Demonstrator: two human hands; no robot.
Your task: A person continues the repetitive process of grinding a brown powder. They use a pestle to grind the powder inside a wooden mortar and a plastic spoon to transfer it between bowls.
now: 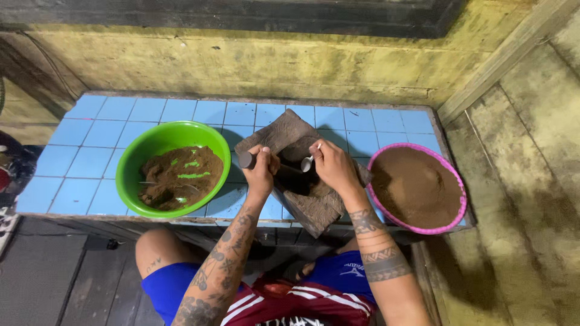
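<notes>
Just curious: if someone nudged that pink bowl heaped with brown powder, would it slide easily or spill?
The pink bowl looks heaped to its rim, so it is probably heavy and slow to slide. The brown powder seems loose; a jolt would likely spill some. It sits near the tiled ledge's corner, so tipping seems possible.

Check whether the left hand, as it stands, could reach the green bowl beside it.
Probably yes. The left hand grips a dark pestle at the stone mortar, and the green bowl sits right beside it with only bare tile between, though the hand is occupied.

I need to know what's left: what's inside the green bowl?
The green bowl holds dark brown powdery material with bare green patches showing through. What lies beneath the powder is covered.
</notes>
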